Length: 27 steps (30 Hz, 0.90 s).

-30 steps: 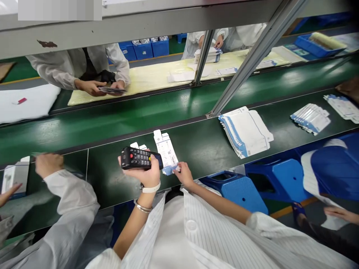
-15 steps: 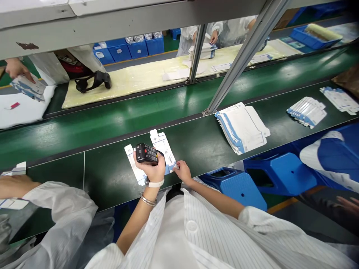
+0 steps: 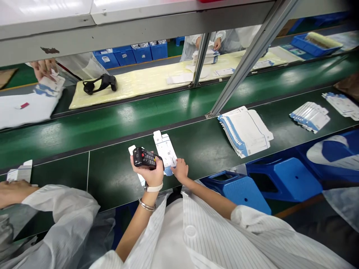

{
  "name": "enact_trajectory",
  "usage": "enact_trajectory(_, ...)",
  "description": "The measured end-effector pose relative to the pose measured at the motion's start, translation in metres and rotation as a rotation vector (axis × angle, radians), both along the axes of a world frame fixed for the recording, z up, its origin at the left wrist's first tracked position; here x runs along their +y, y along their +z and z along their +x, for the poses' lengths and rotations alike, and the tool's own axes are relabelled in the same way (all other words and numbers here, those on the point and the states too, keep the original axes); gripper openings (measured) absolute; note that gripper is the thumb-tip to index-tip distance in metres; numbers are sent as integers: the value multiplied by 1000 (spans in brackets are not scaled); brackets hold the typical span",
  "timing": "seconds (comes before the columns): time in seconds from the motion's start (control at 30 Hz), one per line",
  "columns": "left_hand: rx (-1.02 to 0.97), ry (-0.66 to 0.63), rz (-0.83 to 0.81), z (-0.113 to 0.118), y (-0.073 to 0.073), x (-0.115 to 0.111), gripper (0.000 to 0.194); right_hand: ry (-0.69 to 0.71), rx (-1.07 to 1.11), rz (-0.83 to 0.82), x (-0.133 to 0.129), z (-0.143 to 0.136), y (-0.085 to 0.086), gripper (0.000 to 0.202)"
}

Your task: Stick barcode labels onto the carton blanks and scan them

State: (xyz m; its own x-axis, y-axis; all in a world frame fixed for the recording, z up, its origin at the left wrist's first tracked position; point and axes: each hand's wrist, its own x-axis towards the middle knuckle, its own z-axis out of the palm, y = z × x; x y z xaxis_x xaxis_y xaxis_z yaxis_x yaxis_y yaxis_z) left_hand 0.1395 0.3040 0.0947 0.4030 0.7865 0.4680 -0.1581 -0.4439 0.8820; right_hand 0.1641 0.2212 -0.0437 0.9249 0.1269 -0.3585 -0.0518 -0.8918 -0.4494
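My left hand (image 3: 151, 175) is wrapped round a black handheld scanner (image 3: 144, 158) with a keypad, held above the dark green bench (image 3: 112, 168). Beneath the scanner and hand, a flat white carton (image 3: 141, 179) is mostly hidden. Just right of it lies another flat white and blue carton (image 3: 166, 151) with printed text and a small code. My right hand (image 3: 181, 170) rests at this carton's lower right edge, its fingers bent and close together; whether they grip the edge cannot be made out.
A fanned stack of flat cartons (image 3: 246, 132) lies to the right, with smaller stacks (image 3: 310, 116) beyond. A metal post (image 3: 238, 74) rises behind the bench. Blue stools (image 3: 244, 190) stand below the edge. A co-worker's sleeve (image 3: 61, 205) is at left.
My right hand has shifted slightly left and its fingers now lie higher along the carton's edge. The scanner has moved a little left. The view has shifted slightly.
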Motion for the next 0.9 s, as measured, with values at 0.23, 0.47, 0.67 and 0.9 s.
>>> enact_trajectory(0.23,-3,38,7,-10,3,10,78,-32,-15,-4,5,1,-1,42)
enact_trajectory(0.47,-11,47,12,-21,0,23,79,-14,22,83,5,6,7,31)
enact_trajectory(0.67,5,83,8,-28,7,30,79,121,140,310,20,1,18,11)
enact_trajectory(0.9,24,120,9,-28,14,34,77,178,212,413,47,-22,24,17)
